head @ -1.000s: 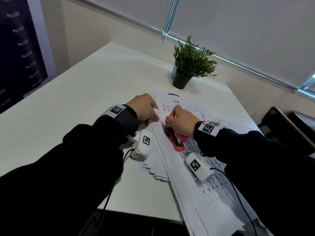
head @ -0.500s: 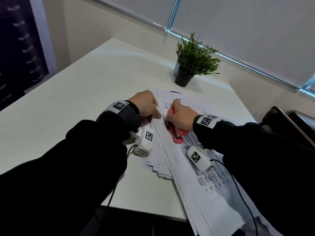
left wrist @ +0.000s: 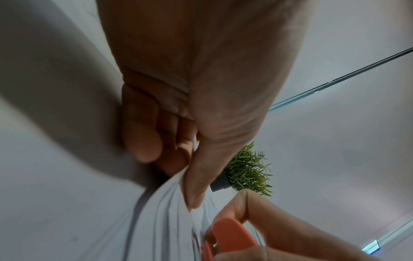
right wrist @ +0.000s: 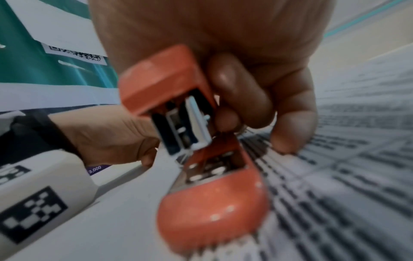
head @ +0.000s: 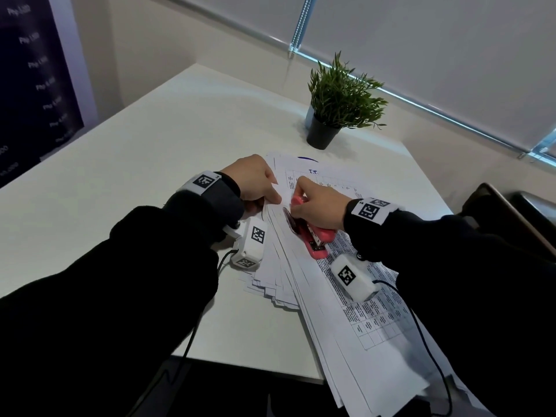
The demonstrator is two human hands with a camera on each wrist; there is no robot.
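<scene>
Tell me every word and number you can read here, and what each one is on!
"Php" with amounts, repeated down the dark poster; the digits are blurred.
"3,000" on a purple strip beside the left hand.
Too small to read: the table text on the printed sheets.
No words on the wrist tags, only black-and-white code squares.
No label shows on the red stapler.

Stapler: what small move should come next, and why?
Probably press the stapler shut. The right hand grips it with top and base apart, its front seemingly at the corner of the sheets, which the left hand pinches together.
</scene>
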